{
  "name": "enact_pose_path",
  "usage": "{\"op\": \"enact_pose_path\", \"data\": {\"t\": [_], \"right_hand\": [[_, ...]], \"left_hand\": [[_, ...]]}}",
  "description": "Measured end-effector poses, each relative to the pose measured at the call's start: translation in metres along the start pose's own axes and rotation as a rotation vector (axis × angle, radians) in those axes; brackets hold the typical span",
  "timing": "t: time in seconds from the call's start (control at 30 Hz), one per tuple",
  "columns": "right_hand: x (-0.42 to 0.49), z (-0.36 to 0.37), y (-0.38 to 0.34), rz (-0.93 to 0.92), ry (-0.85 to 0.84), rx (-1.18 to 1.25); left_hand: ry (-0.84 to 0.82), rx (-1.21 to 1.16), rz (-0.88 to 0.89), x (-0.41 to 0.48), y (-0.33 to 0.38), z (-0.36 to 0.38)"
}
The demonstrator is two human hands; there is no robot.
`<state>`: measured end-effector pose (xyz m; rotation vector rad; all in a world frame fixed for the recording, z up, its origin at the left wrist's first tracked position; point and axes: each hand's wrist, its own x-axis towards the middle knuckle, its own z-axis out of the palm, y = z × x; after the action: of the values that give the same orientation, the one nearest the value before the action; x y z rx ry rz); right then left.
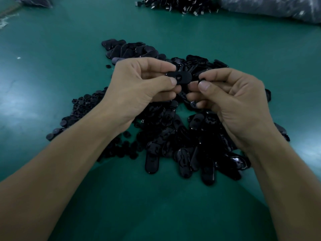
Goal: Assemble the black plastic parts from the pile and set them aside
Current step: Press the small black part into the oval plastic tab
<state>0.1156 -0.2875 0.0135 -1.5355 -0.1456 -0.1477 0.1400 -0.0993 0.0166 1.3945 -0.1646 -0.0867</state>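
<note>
Above the pile of black parts point(173, 136), left hand point(137, 84) is pinching an oval black plate point(180, 77); right hand point(238, 94) is pinching a small black piece point(201, 80) just beside it.

Hands point(139, 84) above pile point(173, 136) on table point(52, 66)

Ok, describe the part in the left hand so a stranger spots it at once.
On the green table lies a pile of black parts. Above it, the left hand pinches one oblong plate. Alone among the oblong plates, it is held in the air.
</note>
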Motion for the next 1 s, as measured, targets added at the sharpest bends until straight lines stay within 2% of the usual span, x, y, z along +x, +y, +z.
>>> {"op": "enact_pose_path", "data": {"t": [0.3,0.7,1.0], "right_hand": [[0.0019,-0.0031,0.0041,-0.078,0.013,-0.099],[0.0023,-0.0033,0.0037,-0.024,0.024,-0.126],[-0.0004,-0.0005,-0.0019,-0.027,0.019,0.004]], "left_hand": [[-0.012,-0.022,-0.023,-0.0004,-0.0010,0.0000],[-0.008,-0.046,-0.042,-0.0012,0.0016,-0.0003],[-0.004,-0.039,-0.041,-0.0014,0.0017,0.0015]]}}
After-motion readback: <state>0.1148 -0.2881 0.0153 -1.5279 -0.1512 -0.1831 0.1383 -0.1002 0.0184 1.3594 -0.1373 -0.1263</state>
